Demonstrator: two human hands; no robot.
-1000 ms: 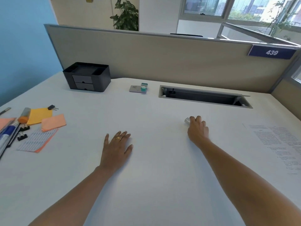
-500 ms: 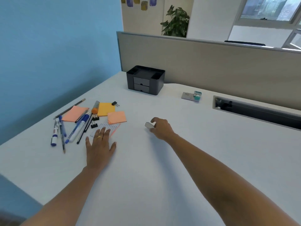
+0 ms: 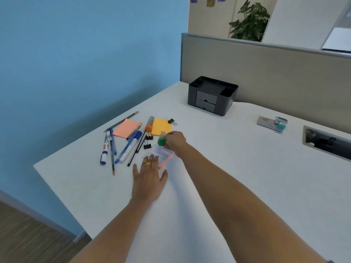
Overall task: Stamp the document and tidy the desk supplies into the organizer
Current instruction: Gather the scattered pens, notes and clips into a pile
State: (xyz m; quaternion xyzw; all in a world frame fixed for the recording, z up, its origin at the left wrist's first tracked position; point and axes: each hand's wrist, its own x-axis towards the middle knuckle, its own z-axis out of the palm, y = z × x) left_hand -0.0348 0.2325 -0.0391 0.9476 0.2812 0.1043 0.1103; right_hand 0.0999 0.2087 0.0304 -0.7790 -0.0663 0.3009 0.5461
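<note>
Right hand (image 3: 175, 141) reaches out over the left side of the white counter (image 3: 247, 186), fingers curled and pinching a small green-ended stamp (image 3: 161, 141), which is blurred and held just above the supplies. Left hand (image 3: 149, 179) lies flat, palm down, fingers straight and holding nothing, with its fingertips on the near edge of a printed label sheet with a pink underside (image 3: 161, 155). The stamp is right above the far end of that sheet, next to the orange sticky pad (image 3: 161, 126). Supplies are clustered to the left: pink sticky pad (image 3: 126, 128), orange-capped glue stick (image 3: 149, 123), binder clips (image 3: 148, 142) plus one more by the orange pad, blue-capped marker (image 3: 104, 149), white and blue marker (image 3: 129, 149), pencils (image 3: 112, 154), and a dark pen. All lie loose on the counter, some overlapping. Black organizer (image 3: 212, 95) with two small drawers sits at the back against the beige partition (image 3: 266, 69), well apart from the pile. Grey pad with a teal piece on it (image 3: 272, 123) is further right, near the cable slot (image 3: 326, 143). Blue wall on the left, plant (image 3: 248, 21) behind the partition.
</note>
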